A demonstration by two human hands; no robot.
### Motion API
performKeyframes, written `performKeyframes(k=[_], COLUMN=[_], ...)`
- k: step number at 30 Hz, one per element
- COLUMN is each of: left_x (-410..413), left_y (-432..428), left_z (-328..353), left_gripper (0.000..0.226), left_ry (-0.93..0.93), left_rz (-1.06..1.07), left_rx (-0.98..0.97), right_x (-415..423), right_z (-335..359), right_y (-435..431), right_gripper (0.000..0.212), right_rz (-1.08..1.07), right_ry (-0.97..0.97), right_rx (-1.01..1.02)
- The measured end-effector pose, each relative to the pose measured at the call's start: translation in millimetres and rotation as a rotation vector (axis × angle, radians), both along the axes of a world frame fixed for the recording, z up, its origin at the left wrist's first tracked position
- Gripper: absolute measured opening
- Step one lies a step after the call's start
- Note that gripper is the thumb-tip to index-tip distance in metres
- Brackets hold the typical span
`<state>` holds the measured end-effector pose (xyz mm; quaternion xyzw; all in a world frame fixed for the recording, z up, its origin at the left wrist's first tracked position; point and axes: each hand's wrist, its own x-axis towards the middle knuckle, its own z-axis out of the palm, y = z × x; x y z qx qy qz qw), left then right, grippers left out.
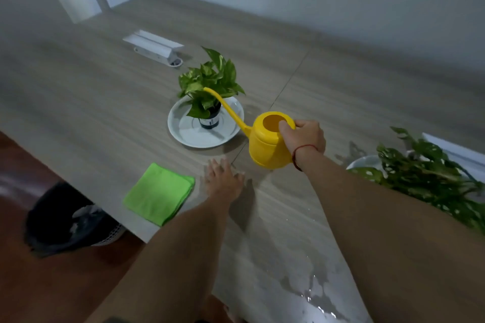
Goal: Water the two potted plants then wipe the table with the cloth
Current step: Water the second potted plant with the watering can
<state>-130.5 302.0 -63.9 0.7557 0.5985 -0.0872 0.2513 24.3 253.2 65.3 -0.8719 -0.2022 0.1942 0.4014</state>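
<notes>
Water puddle [312,294] at tabletop [110,81] near edge. Green cloth [160,193] by left edge, left hand [223,181] flat, fingers spread, beside it. Right hand [305,139] clasps yellow watering can [267,141], spout over potted plant [210,86] on white saucer [183,131] mid-table. Second plant [430,173] at right, pot seemingly white.

Right hand [305,139] grips yellow watering can [267,144] at its rear, spout tip among leaves of small potted plant [210,86] on white saucer [183,131], ahead-left of the grip. Left hand [223,181] flat on table [105,81], below-left of the grip, green cloth [160,193] just beside. Second plant [430,173] right of the grip. Water pooled on table near edge.
</notes>
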Motion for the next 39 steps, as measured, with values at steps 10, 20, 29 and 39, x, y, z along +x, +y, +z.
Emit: performKeyframes(k=[10, 20, 29, 39], left_x=[7.9, 13.7, 13.7, 11.2], left_y=[20.1, 20.1, 19.1, 26.1], left_z=[-34.1, -41.8, -36.6, -27.2], left_gripper=[0.076, 0.071, 0.071, 0.071], left_ry=[0.100, 0.129, 0.109, 0.134], left_rz=[0.013, 0.072, 0.097, 0.052], left_rx=[-0.199, -0.226, -0.228, -0.288], right_x=[29.3, 47.1, 44.6, 59.1], right_z=[-6.8, -1.6, 12.5, 50.8], right_y=[55.7, 80.8, 88.6, 100.9], right_gripper=[0.027, 0.030, 0.029, 0.040], right_rz=[0.042, 0.127, 0.144, 0.259], right_ry=[-0.052, -0.141, -0.308, -0.623], right_rx=[-0.049, -0.089, -0.149, -0.241])
